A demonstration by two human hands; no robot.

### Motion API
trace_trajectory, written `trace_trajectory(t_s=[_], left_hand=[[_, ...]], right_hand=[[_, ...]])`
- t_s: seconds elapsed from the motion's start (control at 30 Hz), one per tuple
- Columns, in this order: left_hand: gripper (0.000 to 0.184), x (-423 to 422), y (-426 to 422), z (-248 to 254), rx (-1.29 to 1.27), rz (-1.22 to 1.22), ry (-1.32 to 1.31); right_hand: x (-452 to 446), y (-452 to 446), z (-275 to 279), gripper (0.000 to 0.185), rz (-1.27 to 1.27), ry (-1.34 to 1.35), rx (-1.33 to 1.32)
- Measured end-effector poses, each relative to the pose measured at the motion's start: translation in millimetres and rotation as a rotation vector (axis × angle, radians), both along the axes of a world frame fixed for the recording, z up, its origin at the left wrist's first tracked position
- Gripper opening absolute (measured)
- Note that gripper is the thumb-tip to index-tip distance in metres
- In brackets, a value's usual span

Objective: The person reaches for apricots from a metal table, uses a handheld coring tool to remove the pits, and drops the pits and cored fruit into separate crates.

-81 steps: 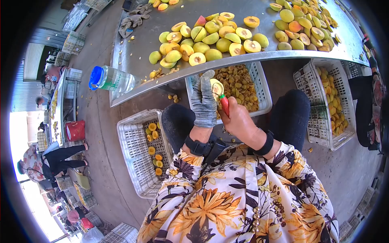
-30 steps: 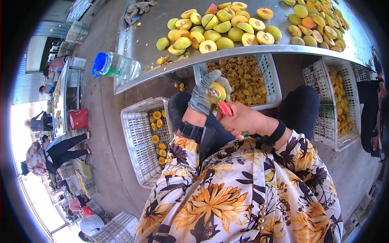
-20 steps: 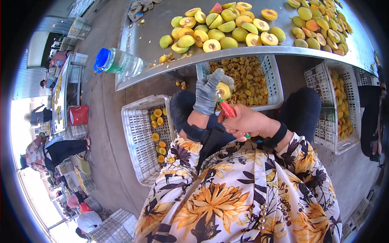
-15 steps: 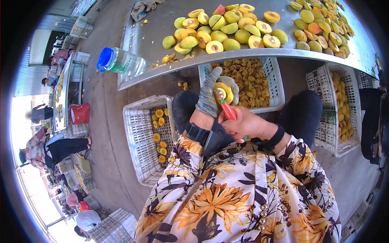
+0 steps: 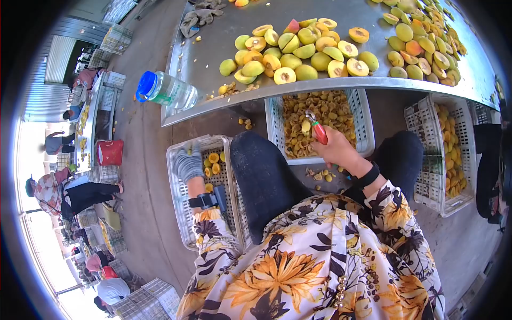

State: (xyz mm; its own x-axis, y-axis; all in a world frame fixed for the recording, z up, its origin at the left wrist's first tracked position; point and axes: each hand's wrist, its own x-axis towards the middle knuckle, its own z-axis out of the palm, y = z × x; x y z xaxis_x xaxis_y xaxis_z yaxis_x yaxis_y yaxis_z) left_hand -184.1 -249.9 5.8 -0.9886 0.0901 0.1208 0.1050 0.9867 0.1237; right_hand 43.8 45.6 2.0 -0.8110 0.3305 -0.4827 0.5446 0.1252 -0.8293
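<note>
My left hand (image 5: 188, 164), in a grey glove, is over the left white crate (image 5: 178, 226), which holds several hollowed yellow fruit halves (image 5: 214, 158). Its fingers are blurred, and I cannot see whether it holds anything. My right hand (image 5: 340, 149) is bare and wrapped around the red handle of a pitting spoon (image 5: 319, 132). The metal end of the spoon points up over the middle crate (image 5: 365, 120), full of scooped-out brown pits and flesh (image 5: 298, 146). A yellowish piece (image 5: 305, 126) shows just below the metal tip.
On the metal table (image 5: 213, 64) lie a pile of halved peach-like fruits (image 5: 290, 61), a larger heap (image 5: 421, 45) and grey gloves (image 5: 198, 20). A blue-capped water bottle (image 5: 169, 90) overhangs its edge. Another crate (image 5: 424, 154) with fruit stands right. People (image 5: 50, 194) are at far left.
My left hand has left the spoon and moved left and down to the left crate. My right hand has moved up and right with the spoon, over the middle crate.
</note>
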Motion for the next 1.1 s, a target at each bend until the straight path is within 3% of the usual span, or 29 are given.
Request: trace_trajectory(t_s=[0.03,0.1,0.13,0.2,0.27,0.3,0.33,0.37,0.4,0.43,0.5,0.53,0.6,0.7,0.73,0.8,0.83,0.9,0.97,1.07,1.1], left_hand=[[0.032,0.9,0.6,1.8,-0.008,-0.002,-0.004],[0.035,-3.0,13.0,7.5,0.208,-0.234,0.263],[0.033,-4.5,34.6,2.9,0.393,-0.314,0.273],[0.035,2.7,98.9,13.5,0.243,-0.372,0.138],[0.035,18.4,164.4,29.5,0.248,-0.518,0.050],[0.040,12.3,187.4,13.6,0.215,-0.619,0.003],[0.039,20.7,214.5,34.5,0.130,-0.614,-0.268],[0.037,13.7,238.4,7.0,0.088,-0.649,-0.210],[0.036,9.5,250.6,-16.7,0.266,-0.633,-0.172],[0.038,-15.2,279.1,-67.5,0.349,-0.470,-0.253],[0.041,-3.8,287.7,-53.8,0.464,-0.410,-0.149],[0.047,7.7,272.0,-12.1,0.446,-0.394,-0.332],[0.054,6.6,257.9,-1.3,0.481,-0.444,-0.362],[0.039,13.0,244.1,-2.7,0.655,-0.481,-0.154],[0.039,15.9,241.2,-3.0,0.654,-0.476,-0.147],[0.037,25.2,235.9,1.7,0.966,-0.470,-0.063],[0.037,38.2,229.3,20.0,0.965,-0.471,-0.062],[0.039,69.6,213.0,63.1,1.140,-0.458,-0.462],[0.038,91.3,212.6,53.1,1.347,-0.579,-0.506],[0.034,106.3,185.5,82.1,0.839,-0.640,-0.409],[0.018,94.9,188.4,44.1,0.908,-0.806,-0.142]], right_hand=[[0.4,-2.5,-2.8,0.030,-0.013,0.043,-0.073],[-2.5,-9.3,-6.2,0.030,-0.004,0.019,-0.047],[-2.9,-12.2,-5.7,0.029,-0.010,0.033,0.013],[-2.5,-15.0,-8.2,0.028,-0.017,0.056,0.085],[5.8,-14.8,-16.5,0.025,-0.022,0.265,0.262],[11.5,-14.3,-10.7,0.024,-0.035,0.258,0.284],[16.7,-13.3,-6.7,0.022,-0.029,0.276,0.306],[22.8,-10.9,-31.4,0.020,-0.035,0.342,0.388],[26.2,-11.5,-34.5,0.021,-0.071,0.387,0.317],[28.9,-7.7,-26.8,0.023,-0.006,0.355,0.398],[31.3,-2.6,-34.9,0.024,-0.061,0.384,0.373],[28.2,-3.3,-27.8,0.027,-0.065,0.285,0.301],[21.4,-6.3,-27.2,0.027,-0.075,0.380,0.303],[5.9,0.6,-36.8,0.032,-0.166,0.383,0.286],[-1.9,10.0,-57.2,0.035,-0.222,0.559,0.492],[-14.5,22.0,-54.3,0.041,-0.231,0.883,1.011],[-17.3,20.9,-36.9,0.041,-0.232,0.884,1.011],[-17.3,11.0,-6.5,0.048,-0.404,0.466,0.285],[-24.3,13.4,2.5,0.042,-0.344,0.513,0.259],[-25.2,0.4,32.6,0.031,-0.341,0.581,-0.148],[-20.3,-3.1,53.8,0.029,-0.264,0.484,-0.248]])
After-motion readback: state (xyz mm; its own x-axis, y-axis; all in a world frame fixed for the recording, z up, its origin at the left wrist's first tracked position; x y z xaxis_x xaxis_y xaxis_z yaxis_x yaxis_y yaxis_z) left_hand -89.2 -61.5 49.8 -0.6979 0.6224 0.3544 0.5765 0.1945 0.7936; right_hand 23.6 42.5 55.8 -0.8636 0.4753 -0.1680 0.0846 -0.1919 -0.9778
